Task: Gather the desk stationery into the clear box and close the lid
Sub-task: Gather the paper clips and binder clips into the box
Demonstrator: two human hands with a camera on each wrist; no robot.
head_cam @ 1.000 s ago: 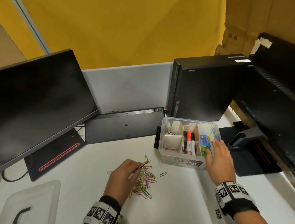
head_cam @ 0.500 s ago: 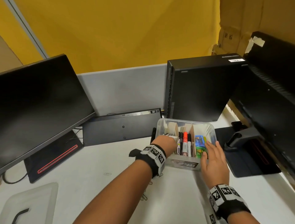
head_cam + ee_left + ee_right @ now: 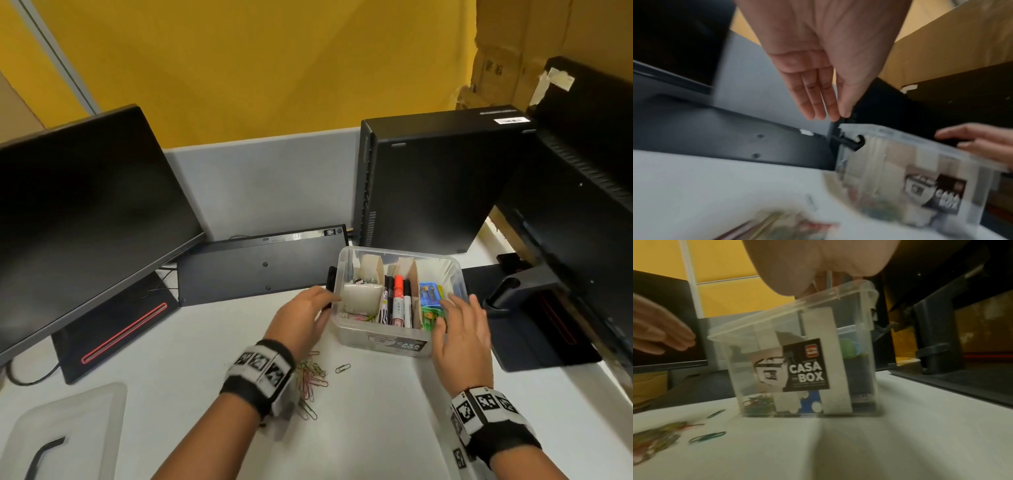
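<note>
The clear box (image 3: 346, 330) stands open on the white desk, split by cardboard dividers. It holds markers (image 3: 398, 301), a white pad (image 3: 362, 297) and blue and green items (image 3: 430, 295). Coloured paper clips (image 3: 758, 403) lie at its bottom. My left hand (image 3: 322, 305) hovers by the box's left wall, fingers straight and empty (image 3: 826, 112), close to the black latch (image 3: 851, 142). My right hand (image 3: 452, 310) rests flat on the box's right rim. A pile of paper clips (image 3: 310, 380) lies on the desk under my left wrist. One clip (image 3: 342, 368) sits apart.
The clear lid (image 3: 65, 431) with a black latch lies at the desk's near left corner. A monitor (image 3: 85, 212) stands left, a black flat unit (image 3: 260, 267) behind, a computer case (image 3: 435, 178) behind the box, and a monitor foot (image 3: 534, 325) on the right.
My left hand picked clips off the pile, reached into the box's left compartment, and has drawn back empty to the box's left side. My right hand stayed on the box.
</note>
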